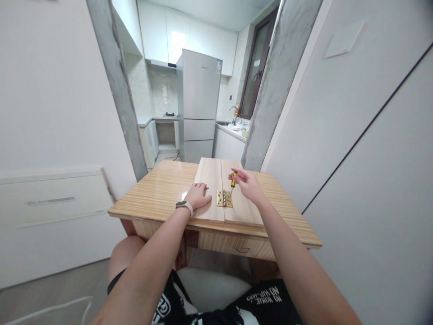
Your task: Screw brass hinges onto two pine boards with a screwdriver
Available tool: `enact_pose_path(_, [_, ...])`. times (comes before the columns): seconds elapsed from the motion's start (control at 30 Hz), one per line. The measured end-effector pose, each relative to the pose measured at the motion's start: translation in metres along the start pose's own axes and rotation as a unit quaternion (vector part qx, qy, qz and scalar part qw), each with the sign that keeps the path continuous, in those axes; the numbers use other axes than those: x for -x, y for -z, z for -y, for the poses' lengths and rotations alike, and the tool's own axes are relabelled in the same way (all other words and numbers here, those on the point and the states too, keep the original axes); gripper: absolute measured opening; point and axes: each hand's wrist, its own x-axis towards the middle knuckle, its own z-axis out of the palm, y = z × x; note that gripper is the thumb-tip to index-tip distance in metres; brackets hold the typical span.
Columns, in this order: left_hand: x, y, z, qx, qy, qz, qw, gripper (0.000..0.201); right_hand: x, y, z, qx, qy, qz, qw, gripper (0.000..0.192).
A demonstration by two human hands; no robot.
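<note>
A brass hinge point(221, 198) lies across the seam between two pale wooden boards, the left board point(210, 169) and the right board point(241, 210). My right hand point(248, 184) pinches the yellow-and-black handle of a screwdriver point(234, 179). The shaft points down, with its tip at the hinge's right leaf. On the left board rests my left hand point(198, 195), fingers spread flat, left of the hinge. By its fingertips is a small dark thing point(207, 188), too small to make out. Whether the hand touches it, I cannot tell.
Both boards lie on a wood-grain table point(162, 189) with a drawer handle point(241, 249) at its front. White panels stand close on the right and left. Beyond the table are a silver refrigerator point(199, 90), a counter with a faucet point(234, 113), and a window point(259, 63).
</note>
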Motion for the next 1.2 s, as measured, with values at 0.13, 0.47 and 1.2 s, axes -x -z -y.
enact_pose_path(0.13, [-0.001,-0.002,0.002,0.002,-0.003,-0.005,1.0,0.05,0.001,0.002,-0.001,0.016,-0.008,0.01,1.0,0.046])
enact_pose_path(0.47, [0.0,0.001,0.001,0.031,-0.004,-0.025,0.999,0.027,0.015,0.002,0.022,0.023,0.024,-0.056,0.998,0.044])
enact_pose_path(1.2, [-0.007,-0.013,0.016,0.048,0.012,-0.066,0.997,0.012,0.063,0.041,-0.008,0.054,-0.028,-0.21,0.976,0.058])
